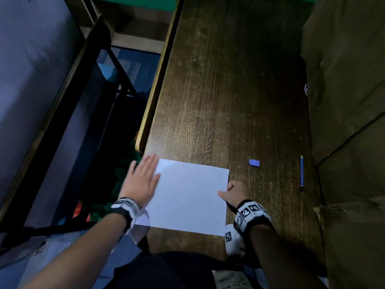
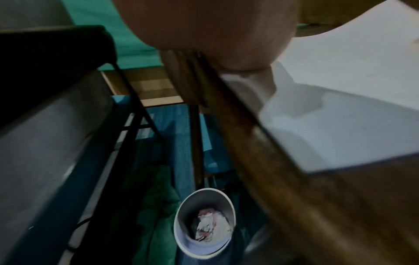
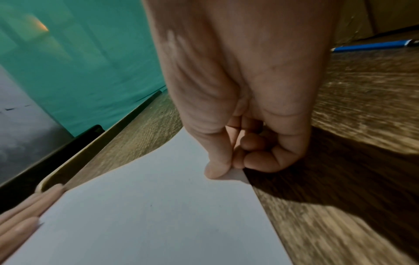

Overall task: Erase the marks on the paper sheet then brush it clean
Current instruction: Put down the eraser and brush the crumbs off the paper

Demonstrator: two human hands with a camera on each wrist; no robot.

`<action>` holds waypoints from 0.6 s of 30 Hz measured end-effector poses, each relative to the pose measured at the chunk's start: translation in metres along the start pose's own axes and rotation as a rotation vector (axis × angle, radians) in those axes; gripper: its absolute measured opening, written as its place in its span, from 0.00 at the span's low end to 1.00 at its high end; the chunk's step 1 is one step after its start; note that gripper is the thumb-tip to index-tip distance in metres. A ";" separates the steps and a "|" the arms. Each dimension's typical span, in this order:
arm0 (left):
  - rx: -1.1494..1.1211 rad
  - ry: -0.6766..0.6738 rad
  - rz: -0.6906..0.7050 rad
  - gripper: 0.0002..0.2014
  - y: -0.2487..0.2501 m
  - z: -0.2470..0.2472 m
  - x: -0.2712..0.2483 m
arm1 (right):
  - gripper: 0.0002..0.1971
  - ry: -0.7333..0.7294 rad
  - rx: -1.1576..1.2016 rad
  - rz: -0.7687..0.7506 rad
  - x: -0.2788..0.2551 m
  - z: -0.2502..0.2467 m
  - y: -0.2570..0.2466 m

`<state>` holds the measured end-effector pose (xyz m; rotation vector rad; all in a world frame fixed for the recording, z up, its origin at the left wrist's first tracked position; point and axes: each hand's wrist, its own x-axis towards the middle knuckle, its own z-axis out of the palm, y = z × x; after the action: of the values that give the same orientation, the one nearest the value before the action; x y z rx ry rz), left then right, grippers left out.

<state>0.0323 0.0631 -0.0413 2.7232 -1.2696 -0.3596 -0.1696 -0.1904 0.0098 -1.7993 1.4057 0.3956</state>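
A white paper sheet (image 1: 189, 197) lies on the dark wooden desk (image 1: 229, 101) near its front left corner, and no marks show on it. My left hand (image 1: 141, 180) lies flat with straight fingers over the sheet's left edge, at the desk's rim. My right hand (image 1: 235, 193) pinches the sheet's right edge between thumb and curled fingers (image 3: 217, 166). The sheet (image 3: 147, 215) looks slightly lifted there. A small blue eraser (image 1: 254, 163) sits on the desk beyond the right hand. The left wrist view shows the sheet (image 2: 340, 98) and the palm (image 2: 204, 32) from below.
A blue pencil (image 1: 301, 173) lies on the desk at the right, near a brown cardboard box (image 1: 350, 122). Below the desk's left edge stands a white bin (image 2: 205, 222) holding crumpled paper. A black chair frame (image 1: 87, 97) and green cloth (image 2: 154, 206) are on the floor side.
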 end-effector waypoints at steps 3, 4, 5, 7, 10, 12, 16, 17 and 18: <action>0.052 0.025 -0.108 0.32 -0.007 -0.008 -0.007 | 0.15 -0.010 -0.014 0.006 0.000 -0.001 -0.001; 0.059 0.025 -0.082 0.32 0.005 -0.006 -0.004 | 0.15 -0.012 -0.018 0.007 0.000 -0.001 -0.002; 0.038 0.018 -0.017 0.32 0.022 -0.004 0.002 | 0.14 -0.012 -0.019 0.004 0.000 -0.001 -0.002; -0.037 -0.023 0.179 0.32 0.065 0.003 0.014 | 0.14 -0.010 -0.024 -0.005 0.000 -0.001 -0.002; -0.028 -0.120 0.456 0.32 0.119 0.017 0.019 | 0.14 -0.005 -0.024 -0.011 -0.002 0.000 -0.002; 0.011 -0.135 0.511 0.32 0.118 0.026 0.016 | 0.13 0.004 -0.008 -0.011 -0.002 0.001 -0.001; -0.075 -0.044 0.190 0.32 0.050 0.020 0.003 | 0.12 0.012 -0.019 -0.024 -0.003 0.001 0.001; -0.073 -0.013 0.075 0.32 0.027 0.016 -0.002 | 0.12 0.011 -0.019 -0.025 -0.003 0.000 0.001; -0.053 0.014 -0.029 0.33 0.005 0.012 -0.007 | 0.12 0.006 -0.022 -0.024 -0.002 0.000 0.000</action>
<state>0.0208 0.0654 -0.0507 2.6974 -1.2015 -0.3710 -0.1705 -0.1890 0.0112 -1.8346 1.3876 0.3943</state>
